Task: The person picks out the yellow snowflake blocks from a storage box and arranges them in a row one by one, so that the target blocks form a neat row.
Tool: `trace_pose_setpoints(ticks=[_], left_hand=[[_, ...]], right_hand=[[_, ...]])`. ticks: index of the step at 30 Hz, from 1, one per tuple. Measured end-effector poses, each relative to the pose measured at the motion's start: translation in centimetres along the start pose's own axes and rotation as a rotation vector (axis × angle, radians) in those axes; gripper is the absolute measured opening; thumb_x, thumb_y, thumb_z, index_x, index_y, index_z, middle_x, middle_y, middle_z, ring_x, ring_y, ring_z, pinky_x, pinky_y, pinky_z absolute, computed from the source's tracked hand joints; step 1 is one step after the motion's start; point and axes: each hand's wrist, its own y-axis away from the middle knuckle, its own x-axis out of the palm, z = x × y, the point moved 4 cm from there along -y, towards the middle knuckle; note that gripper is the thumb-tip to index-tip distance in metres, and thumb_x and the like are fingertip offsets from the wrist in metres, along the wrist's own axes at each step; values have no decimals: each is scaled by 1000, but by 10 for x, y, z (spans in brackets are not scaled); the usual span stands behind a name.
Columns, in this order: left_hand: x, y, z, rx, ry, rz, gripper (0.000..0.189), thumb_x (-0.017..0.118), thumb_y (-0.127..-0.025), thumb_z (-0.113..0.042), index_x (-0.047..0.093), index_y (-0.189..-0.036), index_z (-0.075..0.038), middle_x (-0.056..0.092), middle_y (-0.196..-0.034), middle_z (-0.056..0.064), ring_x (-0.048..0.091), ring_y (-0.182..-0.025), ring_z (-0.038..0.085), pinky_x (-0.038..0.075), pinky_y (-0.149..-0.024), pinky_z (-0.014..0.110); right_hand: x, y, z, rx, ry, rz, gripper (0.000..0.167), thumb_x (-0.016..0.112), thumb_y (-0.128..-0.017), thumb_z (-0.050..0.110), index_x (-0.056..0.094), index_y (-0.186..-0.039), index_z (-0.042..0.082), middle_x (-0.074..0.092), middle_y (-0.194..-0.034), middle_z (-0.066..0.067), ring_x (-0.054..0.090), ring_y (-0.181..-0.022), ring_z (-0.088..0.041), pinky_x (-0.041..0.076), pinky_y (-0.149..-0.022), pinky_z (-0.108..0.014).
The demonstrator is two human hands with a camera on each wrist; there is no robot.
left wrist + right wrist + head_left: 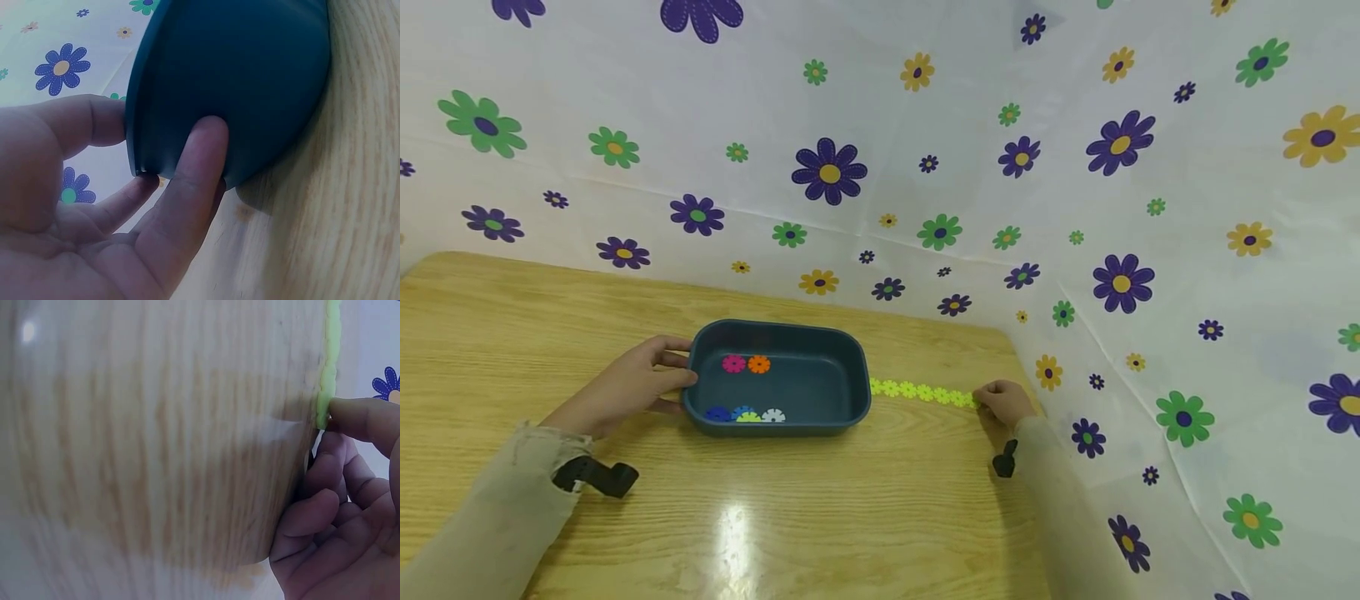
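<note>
My left hand (651, 375) holds the left end of a dark blue-green plastic basin (805, 429). In the left wrist view one digit reaches the basin's rim, while another fingertip (209, 140) presses the outer wall. Off the basin's right side runs a straight chain of yellow-green flower-shaped discs (925, 392), lying along the table; its left end meets the basin's wall. At the far end of the chain, my right hand (1006, 403) pinches the last disc between thumb and finger. The right wrist view shows the chain (328, 381) edge-on.
Inside the basin lie a pink disc (733, 364), an orange disc (759, 364), and blue, yellow-green and white discs (773, 415) along the near wall. The wooden table (820, 508) meets a flower-print cloth (880, 187) behind and on the right.
</note>
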Motion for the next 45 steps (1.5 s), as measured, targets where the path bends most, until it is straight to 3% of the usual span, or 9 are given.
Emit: trace_pose_setpoints(ticks=[9,13,17,21,25,28,30,39,45], left_hand=[[-1,1,1,-9,-6,1,66,58,-106,-12,22,-158,8,39,-144,36,70,-101,25,65,-82,40],[-1,1,0,-12,-6,2,66,58,-106,-12,22,-158,7,40,-144,35,70,-100,25,65,-82,40],[-1,0,0,-13,-2,5,66,59,-105,-12,24,-158,7,41,-142,34,70,-100,26,65,-82,41],[-2,0,-2,-25,4,6,65,60,-105,-11,25,-157,6,41,-142,33,70,-100,26,65,-82,41],[-2,0,-1,-26,10,6,66,59,-105,-10,24,-157,7,40,-143,34,69,-100,26,65,-83,41],[-2,0,0,-21,17,8,65,59,-105,-10,23,-157,7,40,-143,34,68,-101,26,65,-83,41],[-2,0,-1,-18,22,8,66,60,-105,-10,24,-158,6,40,-143,34,68,-101,27,65,-83,41],[-2,0,1,-12,35,5,67,61,-104,-11,24,-157,6,40,-144,34,68,-102,28,65,-83,42],[-1,1,0,-8,45,5,66,61,-104,-10,25,-157,6,40,-144,34,69,-102,28,65,-83,43]], right_hand=[[3,-1,2,14,42,-12,29,63,-101,29,68,-104,1,66,-92,-8,58,-78,-19,50,-68,-29],[2,0,15,2,61,-101,32,53,-102,30,64,-115,3,66,-105,-13,57,-80,-22,49,-68,-31],[13,11,55,-98,38,-226,30,50,-101,27,64,-116,6,65,-108,-14,56,-82,-25,50,-68,-35],[41,35,121,-255,21,-240,24,55,-101,25,67,-113,8,66,-103,-12,59,-86,-25,52,-74,-37],[78,62,180,-439,-25,-151,14,61,-101,20,69,-107,9,67,-93,-6,59,-82,-21,53,-72,-34],[105,78,211,-562,-35,-39,10,64,-101,17,69,-105,9,66,-88,-3,59,-76,-20,53,-67,-33],[121,85,227,-602,-13,48,9,65,-102,17,69,-106,10,67,-88,-1,60,-76,-18,54,-67,-31],[192,97,261,-612,169,447,14,75,-97,29,71,-105,18,68,-89,8,61,-77,-9,53,-69,-23],[223,92,261,-516,224,580,19,80,-92,36,71,-98,21,69,-88,10,63,-79,-8,54,-71,-22]])
